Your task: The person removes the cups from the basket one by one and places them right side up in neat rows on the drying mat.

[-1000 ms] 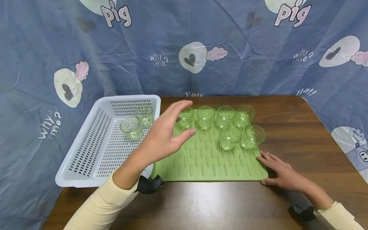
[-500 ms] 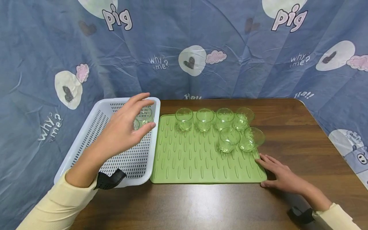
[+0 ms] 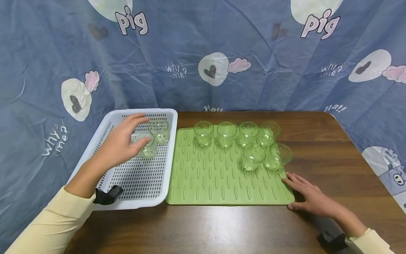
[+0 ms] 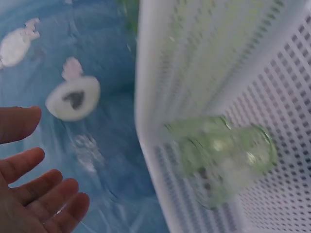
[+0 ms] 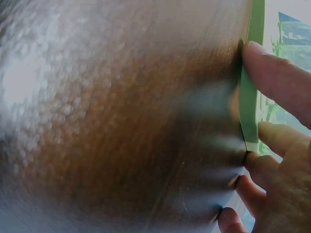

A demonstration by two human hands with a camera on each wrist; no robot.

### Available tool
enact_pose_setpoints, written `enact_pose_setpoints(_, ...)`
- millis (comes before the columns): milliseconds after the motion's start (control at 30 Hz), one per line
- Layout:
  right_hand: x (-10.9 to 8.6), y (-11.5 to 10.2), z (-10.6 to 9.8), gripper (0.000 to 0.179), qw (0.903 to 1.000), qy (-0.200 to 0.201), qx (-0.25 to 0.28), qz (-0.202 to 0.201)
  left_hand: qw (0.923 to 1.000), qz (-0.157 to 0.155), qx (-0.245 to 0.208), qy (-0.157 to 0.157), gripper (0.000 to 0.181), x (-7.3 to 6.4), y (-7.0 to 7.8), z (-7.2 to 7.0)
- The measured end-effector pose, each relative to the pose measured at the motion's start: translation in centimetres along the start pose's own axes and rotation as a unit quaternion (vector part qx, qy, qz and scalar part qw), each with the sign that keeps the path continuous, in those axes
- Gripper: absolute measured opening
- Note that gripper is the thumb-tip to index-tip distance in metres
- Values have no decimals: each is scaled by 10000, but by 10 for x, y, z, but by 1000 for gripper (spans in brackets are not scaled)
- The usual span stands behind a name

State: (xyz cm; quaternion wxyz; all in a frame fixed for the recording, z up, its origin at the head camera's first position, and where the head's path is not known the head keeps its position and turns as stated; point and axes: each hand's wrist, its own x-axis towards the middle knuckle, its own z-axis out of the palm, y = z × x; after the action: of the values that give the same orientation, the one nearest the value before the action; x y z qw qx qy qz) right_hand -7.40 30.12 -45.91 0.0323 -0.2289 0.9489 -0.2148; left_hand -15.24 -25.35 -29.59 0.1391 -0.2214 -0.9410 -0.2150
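My left hand (image 3: 117, 143) hovers over the white perforated basket (image 3: 77, 192), thumb and fingers spread apart, with nothing between them. Just beside the fingertips stands a clear green-tinted glass (image 3: 148, 151). A second glass (image 3: 161, 135) is behind it, near the basket's right wall. In the left wrist view, the left hand (image 4: 36, 194) appears apart from the blurred glasses (image 4: 218, 155). My right hand (image 3: 315, 199) rests on the table at the right edge of the green drying mat (image 3: 206, 187). The right wrist view shows its thumb and fingers (image 5: 286, 82) touching around the mat's corner.
Several glasses stand on the mat: a back row including one glass (image 3: 204, 134) at its left end, and two in front, including a glass (image 3: 253, 157). The wooden table (image 3: 222, 229) extends around. A blue printed cloth (image 3: 177, 42) hangs behind.
My left hand has moved left from over the mat to above the basket, still holding nothing. The right hand has stayed at the mat's edge. The glasses have not moved.
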Motion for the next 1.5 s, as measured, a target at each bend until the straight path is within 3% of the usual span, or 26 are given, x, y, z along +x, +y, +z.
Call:
enact_pose_setpoints(333,-1,0,0,82,10000,10,28,23,9979,117,-2,638,35,3,-54,14)
enact_pose_setpoints(433,0,-1,-1,83,10000,-8,12,8,9983,-127,-72,565,36,1,-67,18)
enact_pose_setpoints(533,1,-1,-3,83,10000,-14,-4,-17,9967,-519,-416,456,37,-1,-76,21)
enact_pose_setpoints(700,2,-1,-4,83,10000,-21,20,-4,9852,-1263,-1109,328,39,-1,-85,22)
enact_pose_setpoints(800,1,0,-3,83,10000,-1,20,-59,9802,-1521,-1255,-166,47,0,-90,23)
enact_pose_setpoints(967,1,0,-2,83,10000,15,6,-87,9632,-1768,-1187,-1641,80,2,-96,34)
enact_pose_setpoints(1033,1,-1,-2,83,10000,27,-22,-90,9560,-1774,-1194,-2010,93,3,-97,40)
enact_pose_setpoints(1167,2,-2,-3,83,10000,-26,-28,-23,9497,-1720,-1337,-2252,103,5,-97,50)
enact_pose_setpoints(1500,1,1,-1,83,9999,67,-72,-75,9472,-1746,-1447,-2269,102,11,-99,58)
